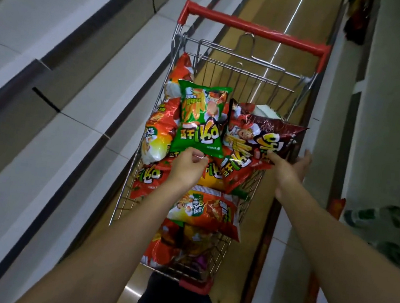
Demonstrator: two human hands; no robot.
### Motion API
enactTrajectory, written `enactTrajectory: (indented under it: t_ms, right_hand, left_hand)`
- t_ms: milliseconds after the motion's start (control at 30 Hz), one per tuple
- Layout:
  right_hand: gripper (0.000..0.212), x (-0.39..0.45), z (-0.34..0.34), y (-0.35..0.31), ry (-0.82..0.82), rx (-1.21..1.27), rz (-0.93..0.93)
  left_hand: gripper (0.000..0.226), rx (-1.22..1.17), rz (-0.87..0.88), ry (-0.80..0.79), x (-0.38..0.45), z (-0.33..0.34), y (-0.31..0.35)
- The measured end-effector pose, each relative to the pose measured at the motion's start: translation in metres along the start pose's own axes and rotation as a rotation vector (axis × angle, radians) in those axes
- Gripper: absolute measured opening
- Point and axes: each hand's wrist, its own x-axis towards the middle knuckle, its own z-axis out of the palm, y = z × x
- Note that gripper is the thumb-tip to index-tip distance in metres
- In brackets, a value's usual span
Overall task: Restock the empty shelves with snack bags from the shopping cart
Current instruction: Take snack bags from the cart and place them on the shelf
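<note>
Over the shopping cart (231, 74), the left hand (188, 167) pinches the green snack bag (201, 118) with curled fingers; the right hand (289, 171) grips the dark red snack bag (258, 136)

Both hands at snack bags over a loaded shopping cart in a store aisle.

The left hand (188, 166) pinches the lower edge of a green snack bag (201, 118), which is raised above the pile. The right hand (289, 171) grips a dark maroon snack bag (261, 136) at its lower corner, just beside the green one. Beneath them, orange-red snack bags (208, 211) fill the wire shopping cart (228, 79), whose red handle (254, 30) lies at the far end. Bare white shelves (49, 97) run along the left; a partly stocked shelf (385, 149) runs along the right.
</note>
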Motion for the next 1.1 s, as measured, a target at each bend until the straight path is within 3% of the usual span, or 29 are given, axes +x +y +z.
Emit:
enactTrajectory:
  t_ms: [100, 233, 300, 433, 533, 633, 733, 800, 867, 967, 1033, 1100]
  right_hand:
    - [0.085, 0.038, 0.000, 0.003, -0.095, -0.134, -0.076]
    - [0.043, 0.033, 0.010, -0.012, -0.171, -0.039, -0.139]
    - [0.036, 0.029, 0.011, -0.019, -0.246, 0.043, -0.155]
    - [0.039, 0.022, 0.002, -0.049, -0.306, 0.103, -0.196]
    - [0.033, 0.021, -0.008, -0.077, -0.372, 0.073, -0.249]
    - [0.027, 0.017, -0.014, -0.107, -0.468, 0.013, -0.287]
    - [0.038, 0.011, -0.009, -0.134, -0.566, -0.112, -0.306]
    - [0.049, 0.009, -0.001, -0.147, -0.612, -0.179, -0.302]
    - [0.054, 0.000, 0.014, -0.159, -0.594, -0.113, -0.295]
    - [0.064, -0.013, 0.037, -0.167, -0.587, 0.215, -0.203]
    - [0.063, -0.026, 0.057, -0.165, -0.699, 0.198, -0.138]
    - [0.053, -0.045, 0.078, -0.164, -0.796, 0.141, -0.115]
  left_hand:
    - [0.028, -0.014, 0.048, -0.008, 0.015, 0.006, 0.014]
    - [0.037, -0.065, 0.095, -0.031, 0.036, 0.010, 0.031]
    - [0.043, -0.101, 0.131, -0.030, 0.045, 0.011, 0.041]
    - [0.058, -0.225, 0.151, -0.001, 0.061, 0.010, 0.056]
    - [0.066, -0.459, 0.036, -0.042, 0.070, -0.001, 0.065]
    - [0.060, -0.748, -0.106, -0.216, 0.074, -0.021, 0.068]
    - [0.052, -0.755, -0.098, -0.487, 0.071, -0.044, 0.061]
    - [0.060, -0.734, -0.104, -0.566, 0.067, -0.054, 0.055]
    - [0.070, -0.790, -0.130, -0.501, 0.062, -0.064, 0.048]
    - [0.091, -0.972, -0.120, -0.422, 0.054, -0.081, 0.036]
    - [0.099, -1.026, -0.098, -0.390, 0.046, -0.093, 0.033]
    - [0.089, -1.033, -0.067, -0.353, 0.032, -0.104, 0.034]
